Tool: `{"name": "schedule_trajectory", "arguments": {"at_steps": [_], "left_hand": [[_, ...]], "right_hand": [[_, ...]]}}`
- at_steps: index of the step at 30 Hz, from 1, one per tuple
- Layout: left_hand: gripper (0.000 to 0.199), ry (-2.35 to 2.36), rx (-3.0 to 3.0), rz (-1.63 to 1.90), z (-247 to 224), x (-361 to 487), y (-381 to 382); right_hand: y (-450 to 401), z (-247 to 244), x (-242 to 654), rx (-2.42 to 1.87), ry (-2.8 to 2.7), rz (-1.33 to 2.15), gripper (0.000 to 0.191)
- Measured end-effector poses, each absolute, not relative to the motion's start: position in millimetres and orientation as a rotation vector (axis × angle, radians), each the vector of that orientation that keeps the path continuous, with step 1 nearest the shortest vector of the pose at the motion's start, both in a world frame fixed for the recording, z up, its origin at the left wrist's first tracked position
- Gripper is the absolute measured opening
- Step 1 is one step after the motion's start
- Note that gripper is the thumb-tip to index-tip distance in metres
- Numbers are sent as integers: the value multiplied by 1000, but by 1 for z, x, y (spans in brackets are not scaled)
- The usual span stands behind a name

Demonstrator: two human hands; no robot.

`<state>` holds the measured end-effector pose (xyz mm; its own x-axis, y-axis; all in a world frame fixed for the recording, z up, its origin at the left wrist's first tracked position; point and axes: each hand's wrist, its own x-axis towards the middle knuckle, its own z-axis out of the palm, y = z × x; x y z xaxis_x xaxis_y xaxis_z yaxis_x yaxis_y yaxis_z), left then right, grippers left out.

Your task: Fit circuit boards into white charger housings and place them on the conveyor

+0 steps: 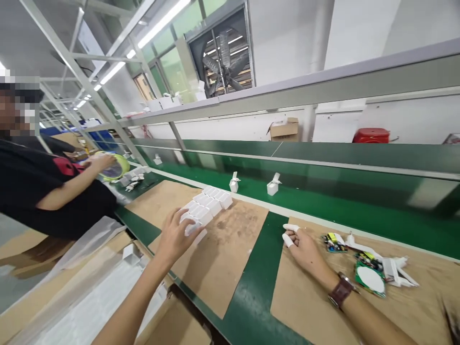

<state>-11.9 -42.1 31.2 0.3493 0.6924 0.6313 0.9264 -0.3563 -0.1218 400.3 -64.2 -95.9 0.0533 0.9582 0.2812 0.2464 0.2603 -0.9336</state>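
My left hand (178,237) is closed round a white box (193,226) at the near end of a block of several white boxes (212,201). The block sits on a brown cardboard sheet (233,254). My right hand (304,247) is open above another cardboard sheet (283,292), its thumb and forefinger apart in white finger cots and nothing visible between them. Its other fingers are curled. To its right lie a small circuit board (334,243), a green circuit board with a white disc (370,278), and a white plastic part (394,271).
Two white boxes with raised flaps (234,184) stand on the green conveyor belt (215,165). A carton with white pieces (104,282) stands at lower left. Beyond it, a co-worker (53,187) handles a yellow-green round tray (120,165). A metal shelf (287,81) crosses overhead.
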Motion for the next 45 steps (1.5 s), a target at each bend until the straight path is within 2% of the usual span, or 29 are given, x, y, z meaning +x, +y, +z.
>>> {"name": "schedule_trajectory", "arguments": {"at_steps": [3,5,9,12,17,22,24,29,35,38,45], "left_hand": [[28,-1387,-2251,-532,12,-22,-47],[29,-1333,-2345,-601,6,-4,-39],[26,-1161,-2583,-874,13,79,-19],[24,-1084,-2749,-953,14,148,-10],[25,-1071,-2844,-1156,-16,204,1],[31,-1194,-2939,-1227,-40,206,-2],[40,-1230,-2973,-1240,-41,204,-6],[73,-1473,-3109,-1208,-39,200,-11],[82,-1584,-3195,-1279,-38,195,-20],[82,-1546,-3231,-1306,-37,197,-24],[87,-1549,-3267,-1289,-40,199,-26]], "right_hand": [[-66,-88,399,-1248,-1527,715,35],[-68,-80,399,-1293,-1590,663,34],[-73,-59,400,-1381,-1719,590,31],[-81,-42,410,-1431,-1822,552,34],[-110,-12,467,-1552,-1960,368,41],[-136,2,531,-1706,-1989,177,31],[-138,-1,540,-1718,-2028,141,36],[-119,-12,535,-1764,-2250,90,64],[-94,2,534,-1825,-2316,94,34],[-97,15,523,-1784,-2279,103,42],[-108,0,467,-1513,-2195,562,65]]}}
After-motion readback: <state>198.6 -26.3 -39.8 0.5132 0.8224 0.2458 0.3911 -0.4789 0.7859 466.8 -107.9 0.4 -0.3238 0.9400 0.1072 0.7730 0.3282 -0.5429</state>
